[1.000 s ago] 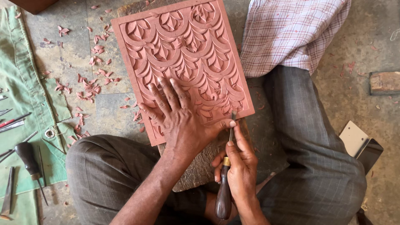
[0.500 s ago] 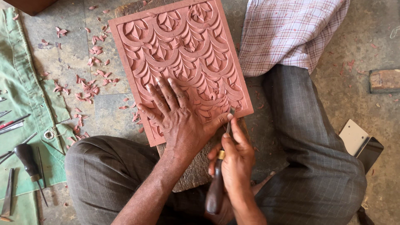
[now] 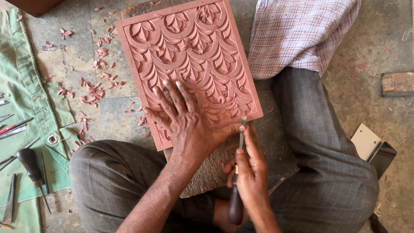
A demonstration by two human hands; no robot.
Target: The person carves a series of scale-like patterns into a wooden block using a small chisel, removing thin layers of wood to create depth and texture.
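Two hands: both rest at the near edge of a reddish carved panel [image 3: 189,69], which lies on a rough wooden block [image 3: 211,172] between the person's knees.
Left hand [image 3: 185,123]: lies open and flat, fingers spread over the leaf-and-scallop relief, thumb stretched toward the blade; pressing down this way likely keeps the panel from sliding and steadies the tool.
Right hand [image 3: 250,177]: is closed around a chisel [image 3: 238,172], forefinger laid along the shaft, probably for fine control of the cut.
Chisel: its dark wooden handle points back toward the body, and the narrow metal tip meets the panel's lower right corner.
Panel: sits tilted, with the corner being worked nearest the person, so the cutting spot stays within easy reach.
Chips [image 3: 92,92]: reddish shavings lie scattered over the stone floor left of the panel.
Green cloth [image 3: 26,99]: spread at far left, it carries spare tools, among them a dark-handled awl [image 3: 32,166], near the left knee.
Right side: a small wooden block [image 3: 396,83] lies well apart on the floor.
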